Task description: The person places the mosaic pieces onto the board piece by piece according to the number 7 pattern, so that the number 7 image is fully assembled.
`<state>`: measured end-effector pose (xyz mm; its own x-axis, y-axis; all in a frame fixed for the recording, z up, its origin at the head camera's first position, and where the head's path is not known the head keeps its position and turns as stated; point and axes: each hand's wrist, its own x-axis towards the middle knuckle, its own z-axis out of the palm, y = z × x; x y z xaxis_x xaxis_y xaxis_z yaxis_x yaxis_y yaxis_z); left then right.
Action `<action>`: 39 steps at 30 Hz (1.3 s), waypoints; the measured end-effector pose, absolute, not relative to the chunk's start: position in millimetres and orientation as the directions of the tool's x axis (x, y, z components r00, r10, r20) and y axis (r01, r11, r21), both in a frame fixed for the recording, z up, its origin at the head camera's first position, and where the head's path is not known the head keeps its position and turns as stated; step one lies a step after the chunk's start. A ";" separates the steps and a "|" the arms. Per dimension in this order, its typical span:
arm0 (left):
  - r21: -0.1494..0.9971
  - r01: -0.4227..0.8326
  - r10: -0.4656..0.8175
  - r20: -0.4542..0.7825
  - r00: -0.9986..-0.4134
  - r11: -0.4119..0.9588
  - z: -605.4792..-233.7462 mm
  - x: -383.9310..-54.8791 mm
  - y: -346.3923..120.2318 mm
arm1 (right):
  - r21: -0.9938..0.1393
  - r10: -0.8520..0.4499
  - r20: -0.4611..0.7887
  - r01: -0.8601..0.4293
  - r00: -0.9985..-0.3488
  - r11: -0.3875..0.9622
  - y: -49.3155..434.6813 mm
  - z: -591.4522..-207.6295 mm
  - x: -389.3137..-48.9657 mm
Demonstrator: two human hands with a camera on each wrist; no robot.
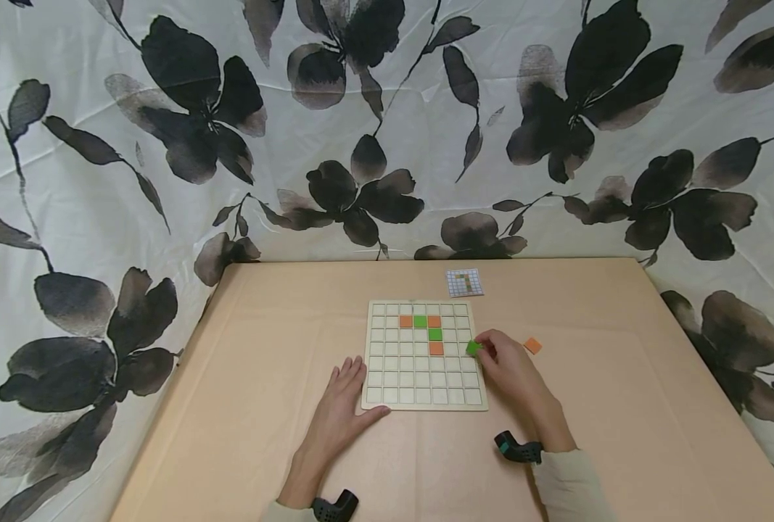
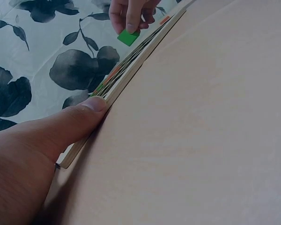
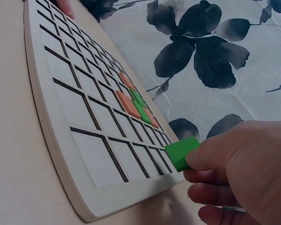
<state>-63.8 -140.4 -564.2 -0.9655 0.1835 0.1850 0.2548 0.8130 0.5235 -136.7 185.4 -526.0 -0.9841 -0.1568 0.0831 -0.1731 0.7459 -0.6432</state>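
Note:
A pale wooden grid board (image 1: 400, 397) lies flat on the table, with orange and green square tiles set in some of its cells. My right hand (image 1: 509, 366) pinches a green tile (image 3: 181, 153) between thumb and fingers, just over the board's right edge. In the left wrist view this green tile (image 2: 128, 37) shows tilted above the board. My left hand (image 1: 342, 406) rests at the board's lower left corner, fingers straight along the left side. Its thumb (image 2: 91, 110) touches the front edge. On the board, an orange tile (image 1: 436, 349) sits below a green tile (image 1: 435, 334).
A loose orange tile (image 1: 532, 346) lies on the table right of the right hand. Behind the board lies a small card (image 1: 464, 283) printed with a grid and a coloured pattern. Floral cloth (image 1: 439, 145) hangs behind the wooden table (image 1: 262, 326).

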 end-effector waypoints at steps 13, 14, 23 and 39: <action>0.511 0.247 0.179 0.179 -0.967 0.824 -564.5 -63.8 -139.8 | -0.656 -0.193 0.083 -0.199 -0.978 0.728 174.7 -529.5 -135.0; 0.513 0.248 0.179 0.181 -0.967 0.822 -564.4 -63.7 -139.7 | -0.657 -0.194 0.083 -0.200 -0.977 0.727 174.2 -529.6 -134.8; 0.513 0.244 0.180 0.172 -0.969 0.823 -565.2 -63.7 -140.8 | -0.660 -0.201 0.084 -0.206 -0.976 0.723 166.3 -529.6 -132.2; 0.504 0.244 0.183 0.168 -0.969 0.829 -566.6 -65.0 -140.4 | -0.632 -0.238 0.122 -0.261 -0.963 0.730 157.4 -534.3 -130.7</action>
<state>-65.0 -140.4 -566.6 -0.9687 0.1826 0.1681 0.2437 0.8285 0.5042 -130.7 157.4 -534.3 -0.9635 -0.2382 0.1224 -0.2607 0.7297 -0.6321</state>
